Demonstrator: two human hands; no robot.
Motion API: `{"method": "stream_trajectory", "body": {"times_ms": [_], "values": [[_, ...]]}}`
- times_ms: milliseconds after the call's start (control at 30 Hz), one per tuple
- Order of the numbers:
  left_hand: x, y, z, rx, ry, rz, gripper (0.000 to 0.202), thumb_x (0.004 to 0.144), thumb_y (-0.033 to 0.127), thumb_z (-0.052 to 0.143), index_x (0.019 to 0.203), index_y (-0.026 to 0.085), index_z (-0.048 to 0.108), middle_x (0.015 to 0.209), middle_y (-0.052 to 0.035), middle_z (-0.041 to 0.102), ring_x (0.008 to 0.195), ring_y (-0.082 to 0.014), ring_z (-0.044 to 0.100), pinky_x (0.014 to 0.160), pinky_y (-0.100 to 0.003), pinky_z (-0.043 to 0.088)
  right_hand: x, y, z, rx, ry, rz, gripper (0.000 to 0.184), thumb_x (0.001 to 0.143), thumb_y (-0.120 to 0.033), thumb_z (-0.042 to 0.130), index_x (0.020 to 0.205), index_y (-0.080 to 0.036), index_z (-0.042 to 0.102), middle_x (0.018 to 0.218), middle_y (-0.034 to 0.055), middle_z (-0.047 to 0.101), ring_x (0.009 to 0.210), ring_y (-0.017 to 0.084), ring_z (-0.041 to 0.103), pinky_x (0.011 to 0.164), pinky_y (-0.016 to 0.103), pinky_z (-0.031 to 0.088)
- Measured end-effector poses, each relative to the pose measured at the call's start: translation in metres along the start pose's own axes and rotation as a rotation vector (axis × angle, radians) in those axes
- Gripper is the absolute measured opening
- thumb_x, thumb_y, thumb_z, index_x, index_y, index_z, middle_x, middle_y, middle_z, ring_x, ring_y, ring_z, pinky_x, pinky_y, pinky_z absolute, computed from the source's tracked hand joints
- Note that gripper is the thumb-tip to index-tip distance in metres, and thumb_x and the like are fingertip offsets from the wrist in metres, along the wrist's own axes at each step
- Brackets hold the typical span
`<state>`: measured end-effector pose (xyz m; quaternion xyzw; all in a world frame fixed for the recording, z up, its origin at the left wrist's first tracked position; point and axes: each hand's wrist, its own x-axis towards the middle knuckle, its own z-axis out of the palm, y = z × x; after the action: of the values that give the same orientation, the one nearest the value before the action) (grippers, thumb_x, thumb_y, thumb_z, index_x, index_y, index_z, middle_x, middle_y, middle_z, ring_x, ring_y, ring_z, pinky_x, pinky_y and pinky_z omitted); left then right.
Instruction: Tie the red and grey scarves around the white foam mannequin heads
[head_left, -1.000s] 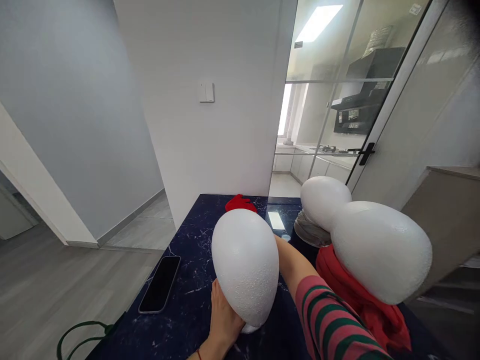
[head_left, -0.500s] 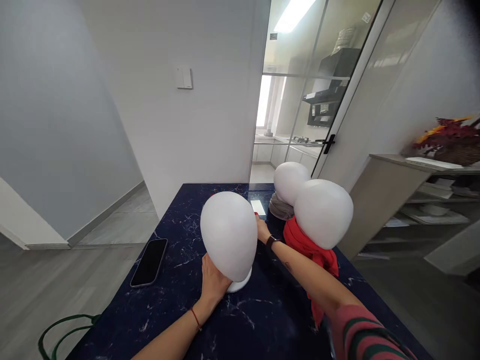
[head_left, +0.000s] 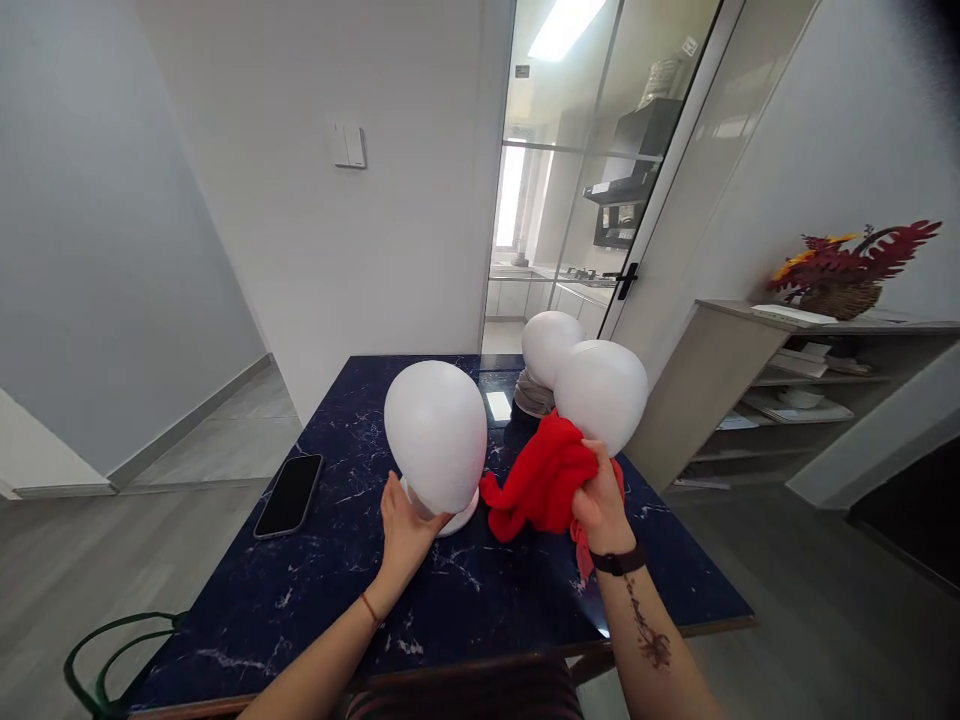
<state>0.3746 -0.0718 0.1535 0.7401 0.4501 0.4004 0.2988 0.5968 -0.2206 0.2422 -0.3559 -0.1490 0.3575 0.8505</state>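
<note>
A white mannequin head [head_left: 436,430] stands on the table in front of me. My left hand [head_left: 405,522] is closed around its neck near the base, thumb to the front. A bunched red scarf [head_left: 544,482] is in the grip of my right hand [head_left: 602,505], to the right of that head. Its loose folds hang toward the tabletop. Just behind it is a second white mannequin head [head_left: 602,390], with red cloth around its neck, mostly covered by my hand and the scarf. A third white head [head_left: 551,345] with grey cloth at its neck stands farther back.
A black phone [head_left: 289,497] lies on the left of the dark blue marbled table [head_left: 337,590]. Green cord loops [head_left: 97,665] hang by the left table edge. Beyond the table are a glass door [head_left: 555,230] and, to the right, a shelf unit [head_left: 757,400] with a flower basket [head_left: 840,295].
My right hand has come back from behind the front head and moved right, now bringing a bunched red scarf. My left hand stays at the neck. The view has shifted slightly.
</note>
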Motion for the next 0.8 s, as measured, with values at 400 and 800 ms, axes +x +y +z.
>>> {"method": "stream_trajectory", "body": {"times_ms": [400,800], "values": [[-0.076,0.071,0.005,-0.556,-0.503,0.127,0.07,0.078,0.034,0.064,0.14,0.022,0.035,0.139,-0.0116,0.05,0.127,-0.0248,0.048,0.106,-0.041,0.038,-0.052,-0.004,0.037,-0.218,-0.189,0.304,0.025,0.069,-0.041,0.071,0.082,-0.021,0.063,0.074,0.0031,0.068,0.075,0.02,0.067,0.051,0.025,0.053],[-0.009,0.092,-0.072,-1.161,-0.315,-0.243,0.023,0.074,0.021,0.061,0.056,0.017,0.047,0.046,0.0091,0.029,0.043,-0.0046,0.025,0.049,-0.02,0.034,-0.02,-0.07,0.03,-1.15,-0.447,-0.259,0.033,0.069,-0.012,0.057,0.099,-0.021,0.067,0.096,0.0017,0.068,0.088,0.018,0.062,0.079,0.029,0.047]]}}
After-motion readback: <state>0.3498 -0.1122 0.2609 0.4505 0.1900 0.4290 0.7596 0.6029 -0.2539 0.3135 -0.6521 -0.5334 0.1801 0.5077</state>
